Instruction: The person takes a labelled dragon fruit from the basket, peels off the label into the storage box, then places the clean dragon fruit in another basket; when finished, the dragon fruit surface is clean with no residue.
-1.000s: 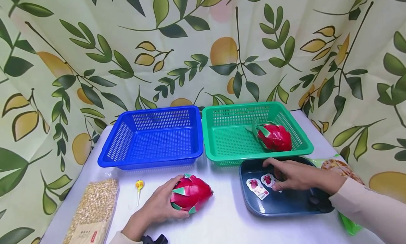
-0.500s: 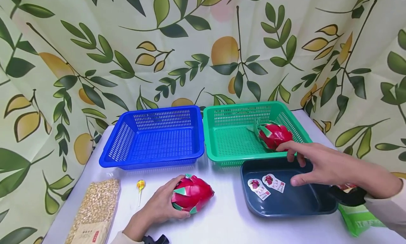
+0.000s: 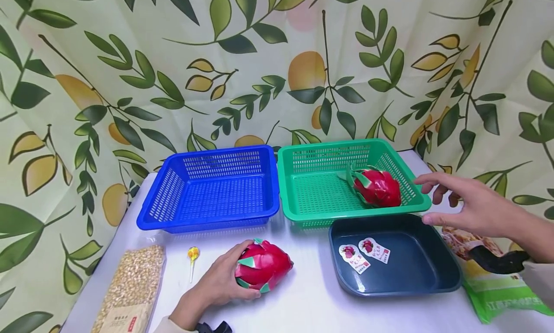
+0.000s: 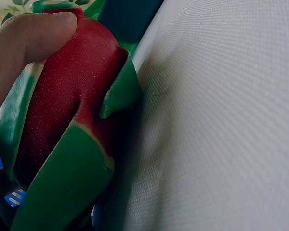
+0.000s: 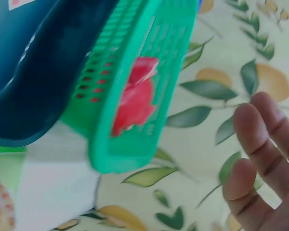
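My left hand [image 3: 220,281] grips a red dragon fruit [image 3: 267,265] with green scales on the white table, thumb on its near side and fingers curled round the far side. The left wrist view shows its red skin [image 4: 67,91] close up, under a digit. My right hand [image 3: 480,205] hovers, fingers apart and holding nothing, just right of the green basket [image 3: 313,191]. Inside that basket lies a second dragon fruit [image 3: 381,187]. Below it stands a dark blue tray [image 3: 411,268] with two fruit stickers [image 3: 355,259]. The right wrist view catches loosely bent fingers [image 5: 260,154].
A blue basket [image 3: 220,198] stands beside the green one at the back. On the left lie a bag of corn kernels [image 3: 134,275] and a yellow lollipop [image 3: 193,253]. A green snack bag [image 3: 497,294] lies right of the tray, partly behind the right wrist.
My right hand has lifted out of the dark tray and moved right and up, past the green basket's corner, uncovering both stickers. The left hand stays on its dragon fruit.
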Motion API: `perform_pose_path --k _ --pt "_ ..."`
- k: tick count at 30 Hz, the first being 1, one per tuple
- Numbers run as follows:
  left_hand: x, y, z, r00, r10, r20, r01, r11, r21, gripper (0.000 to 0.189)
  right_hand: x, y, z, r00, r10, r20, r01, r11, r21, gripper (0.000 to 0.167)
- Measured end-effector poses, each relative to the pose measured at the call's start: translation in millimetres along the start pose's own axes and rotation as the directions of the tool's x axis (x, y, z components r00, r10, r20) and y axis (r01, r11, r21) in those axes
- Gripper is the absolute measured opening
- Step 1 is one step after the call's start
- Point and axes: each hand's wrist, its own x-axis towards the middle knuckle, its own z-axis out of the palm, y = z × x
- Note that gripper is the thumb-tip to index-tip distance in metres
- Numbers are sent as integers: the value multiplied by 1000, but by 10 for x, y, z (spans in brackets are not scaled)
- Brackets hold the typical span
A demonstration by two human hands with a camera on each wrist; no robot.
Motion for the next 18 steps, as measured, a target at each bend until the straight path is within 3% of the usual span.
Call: perform_pose_path --k 8,18 --pt "-18 -3 7 1000 -6 -1 6 1000 7 105 -59 351 181 995 84 -59 -82 996 38 61" --pt "-8 1 8 1000 -17 17 17 1000 1 105 -64 723 376 968 242 74 -250 956 153 62"
